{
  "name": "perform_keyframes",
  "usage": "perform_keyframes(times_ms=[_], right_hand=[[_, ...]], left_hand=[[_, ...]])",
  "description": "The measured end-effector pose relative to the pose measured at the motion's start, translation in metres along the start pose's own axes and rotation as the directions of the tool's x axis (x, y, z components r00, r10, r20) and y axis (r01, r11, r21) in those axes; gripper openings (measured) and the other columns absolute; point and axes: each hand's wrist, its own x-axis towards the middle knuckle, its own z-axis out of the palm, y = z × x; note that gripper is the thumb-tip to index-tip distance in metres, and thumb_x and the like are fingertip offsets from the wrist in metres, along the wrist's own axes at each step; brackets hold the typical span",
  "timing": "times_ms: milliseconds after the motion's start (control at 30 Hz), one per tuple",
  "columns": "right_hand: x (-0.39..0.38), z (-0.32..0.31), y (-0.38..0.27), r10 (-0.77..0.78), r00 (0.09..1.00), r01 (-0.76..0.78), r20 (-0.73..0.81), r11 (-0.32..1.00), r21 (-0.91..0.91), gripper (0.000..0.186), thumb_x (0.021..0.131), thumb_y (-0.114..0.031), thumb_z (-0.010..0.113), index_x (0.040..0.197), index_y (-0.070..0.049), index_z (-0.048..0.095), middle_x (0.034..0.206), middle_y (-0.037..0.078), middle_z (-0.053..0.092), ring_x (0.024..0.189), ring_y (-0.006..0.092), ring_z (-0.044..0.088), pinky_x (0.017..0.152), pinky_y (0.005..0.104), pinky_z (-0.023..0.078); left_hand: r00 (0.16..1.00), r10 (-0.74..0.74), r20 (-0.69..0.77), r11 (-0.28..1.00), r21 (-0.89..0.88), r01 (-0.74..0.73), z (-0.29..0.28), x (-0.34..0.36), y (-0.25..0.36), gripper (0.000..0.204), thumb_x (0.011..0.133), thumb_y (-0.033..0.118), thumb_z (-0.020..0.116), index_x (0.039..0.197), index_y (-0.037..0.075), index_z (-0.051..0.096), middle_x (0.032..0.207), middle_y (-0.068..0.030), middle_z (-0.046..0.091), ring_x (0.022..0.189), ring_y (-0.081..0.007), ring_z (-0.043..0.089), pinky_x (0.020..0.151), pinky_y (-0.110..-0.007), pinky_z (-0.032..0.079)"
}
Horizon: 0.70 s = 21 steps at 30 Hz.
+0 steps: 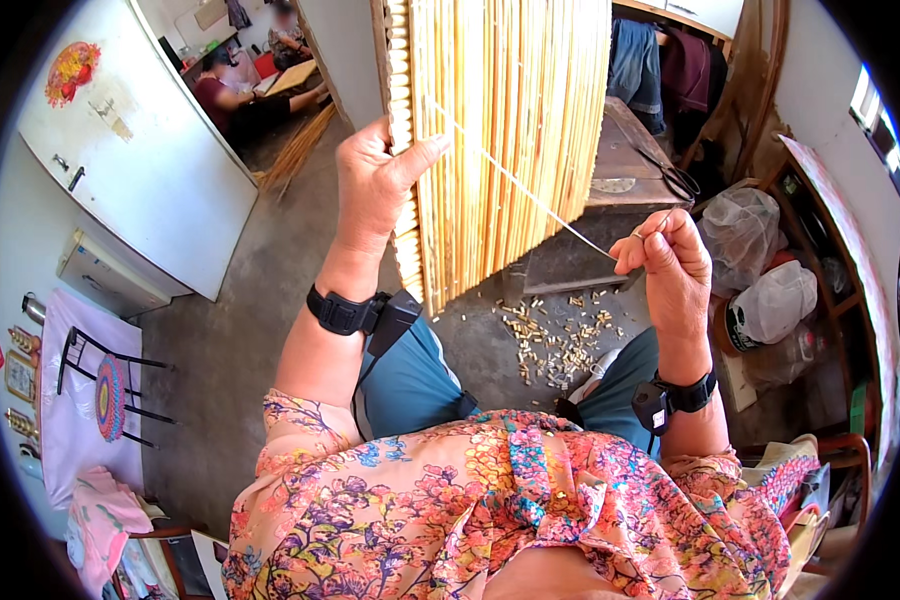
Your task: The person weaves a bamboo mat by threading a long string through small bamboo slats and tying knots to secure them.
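In the head view, the left hand (375, 185) is closed on the left edge of a hanging mat of pale bamboo slats (510, 120); the thumb presses on the front and the fingers are behind it. The right hand (670, 255) makes a pinching grip on the end of a thin white thread (530, 190); I cannot tell if a needle is there. The thread is tight. Its long axis runs diagonally from the mat, near the left thumb, down to the right hand. So the mat lies up and left of the right grip, nearer to the left hand. Small cut slat pieces (555, 335) lie on the concrete floor (250, 330) below, between the knees. Scissors (675, 180) rest on a dark wooden counter (620, 150) behind the mat.
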Motion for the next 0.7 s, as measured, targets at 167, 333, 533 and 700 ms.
perform_keyframes(times_ms=[167,333,533,700], right_hand=[[-0.002,0.004,-0.016,0.109,0.994,-0.11,-0.009,0.991,-0.076,0.004,0.092,-0.004,0.046,0.093,-0.004,0.049,0.069,0.004,0.055,0.063,0.0117,0.057,0.068,0.0272,0.049],[0.019,0.041,-0.037,0.1,0.991,-0.077,0.088,0.968,-0.24,0.008,0.091,-0.007,0.05,0.089,0.0,0.054,0.063,0.0,0.053,0.055,0.0046,0.05,0.05,0.0185,0.041],[0.047,0.078,-0.044,0.086,0.994,-0.06,0.07,0.949,-0.311,0.015,0.086,-0.013,0.059,0.088,0.0,0.064,0.058,-0.001,0.054,0.051,0.0019,0.049,0.043,0.0172,0.038],[0.062,0.087,-0.027,0.064,0.994,-0.032,0.089,0.947,-0.32,0.018,0.083,-0.013,0.057,0.089,0.002,0.066,0.056,0.003,0.057,0.049,0.0046,0.052,0.042,0.0193,0.04]], left_hand=[[0.992,0.114,0.058,0.967,0.223,-0.124,0.017,0.001,0.014,0.014,0.078,0.006,0.065,0.091,-0.001,0.066,0.079,-0.001,0.066,0.07,-0.0041,0.056,0.065,-0.021,0.046],[0.991,0.08,0.106,0.944,0.31,-0.11,0.025,-0.007,0.021,0.018,0.079,0.006,0.064,0.094,-0.002,0.065,0.085,-0.0026,0.065,0.074,-0.0059,0.057,0.069,-0.022,0.046],[0.995,0.016,0.097,0.982,0.185,-0.033,0.029,-0.013,0.019,0.02,0.077,0.01,0.067,0.093,-0.002,0.065,0.083,-0.0022,0.065,0.072,-0.0058,0.056,0.067,-0.021,0.046],[0.99,-0.065,0.124,0.965,0.26,0.031,0.024,-0.022,0.007,0.025,0.076,0.017,0.07,0.092,-0.002,0.065,0.078,-0.0009,0.064,0.069,-0.0039,0.054,0.061,-0.02,0.045]])
